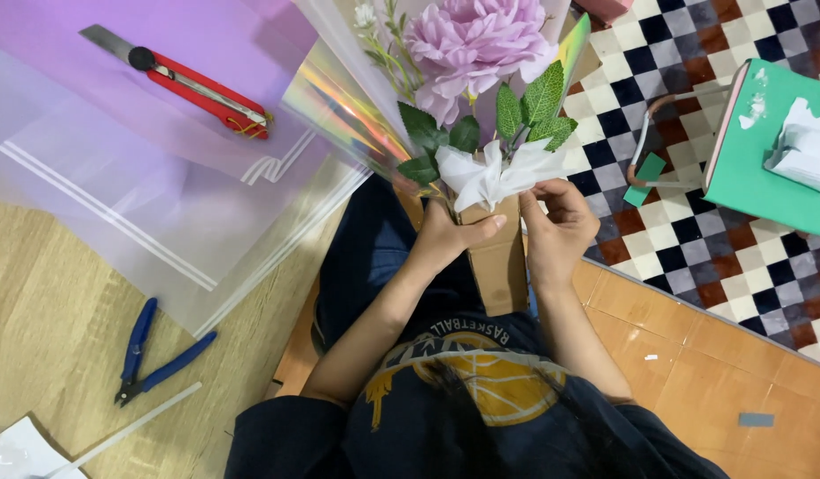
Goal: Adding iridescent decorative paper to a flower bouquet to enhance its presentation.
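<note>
Head view: the left hand (445,238) is clasped around the upper part of a brown cardboard holder (497,262), thumb lying across its front. The holder stands upright between the person's knees, just below the middle of the frame. At 3 o'clock of the holder, the right hand (559,223) pinches the edge of the white tissue paper (494,173) that puffs out of the holder's top, fingers curled onto the paper.

Rising from the tissue toward 12 o'clock is a stem with green leaves (534,106) and 1 large pink flower (472,40), backed by an iridescent wrapping sheet (339,98).

At 10 o'clock of the hands, a red utility knife (192,84) with its blade extended lies on translucent plastic sheets (117,195) tinted purple. At 8 o'clock, blue-handled pliers (153,355) lie on the wooden floor (46,302), with a thin white strip (135,426) just below them.

At 2 o'clock, a green box (765,168) with white paper on top sits on a checkered mat (694,80); a small green piece (645,168) lies just left of the box. At 5 o'clock, a small grey piece (756,419) lies on orange tiles (694,372).
</note>
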